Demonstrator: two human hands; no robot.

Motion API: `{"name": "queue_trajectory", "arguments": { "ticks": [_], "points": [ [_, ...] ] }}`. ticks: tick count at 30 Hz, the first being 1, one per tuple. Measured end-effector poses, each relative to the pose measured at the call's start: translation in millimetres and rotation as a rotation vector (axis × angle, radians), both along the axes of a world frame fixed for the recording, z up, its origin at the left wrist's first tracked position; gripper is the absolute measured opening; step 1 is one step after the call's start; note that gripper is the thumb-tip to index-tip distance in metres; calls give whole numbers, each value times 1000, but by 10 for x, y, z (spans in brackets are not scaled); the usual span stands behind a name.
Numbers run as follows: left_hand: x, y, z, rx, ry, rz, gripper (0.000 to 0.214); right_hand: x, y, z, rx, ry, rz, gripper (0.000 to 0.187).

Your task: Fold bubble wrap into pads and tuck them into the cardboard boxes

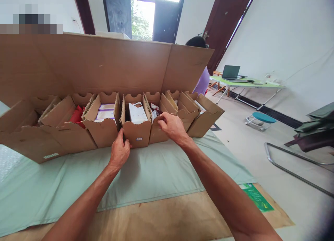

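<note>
A row of open-topped cardboard bins stands on a pale green cloth. My left hand (119, 151) is at the lower left corner of the middle cardboard bin (136, 131), fingers along its side edge and thumb on its front. That bin has a small label and holds a white box (137, 112). My right hand (171, 127) is closed at the front rim of the neighbouring cardboard bin (158, 134), thumb and fingers pinched on the edge. Inside that one are dark red and white packets (156, 110), partly hidden by my hand.
Behind the bins rises a tall cardboard panel (117, 65). Bins to the left hold red packets (77, 115) and white-and-purple boxes (106, 113). A person in purple (202, 81) is behind the panel. To the right are a table with a laptop (231, 73) and a blue stool (263, 117).
</note>
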State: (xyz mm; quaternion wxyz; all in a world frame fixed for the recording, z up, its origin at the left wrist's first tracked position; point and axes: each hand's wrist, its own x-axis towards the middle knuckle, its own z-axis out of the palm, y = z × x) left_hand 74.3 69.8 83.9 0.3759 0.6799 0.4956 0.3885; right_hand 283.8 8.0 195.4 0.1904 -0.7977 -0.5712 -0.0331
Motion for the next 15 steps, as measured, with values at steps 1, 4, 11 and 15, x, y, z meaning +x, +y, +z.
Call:
{"name": "queue_trajectory", "arguments": {
  "ticks": [1,4,11,15],
  "points": [
    [31,24,9,-5,8,11,62,3,-12,-6,9,9,0,14],
    [127,102,23,-3,19,42,62,22,-2,-42,60,79,30,17],
    [206,175,-104,-3,-6,68,66,48,-266,-498,318,367,110,44],
    [219,190,-218,-3,-27,66,70,101,-341,-724,132,316,60,28]
  ]
}}
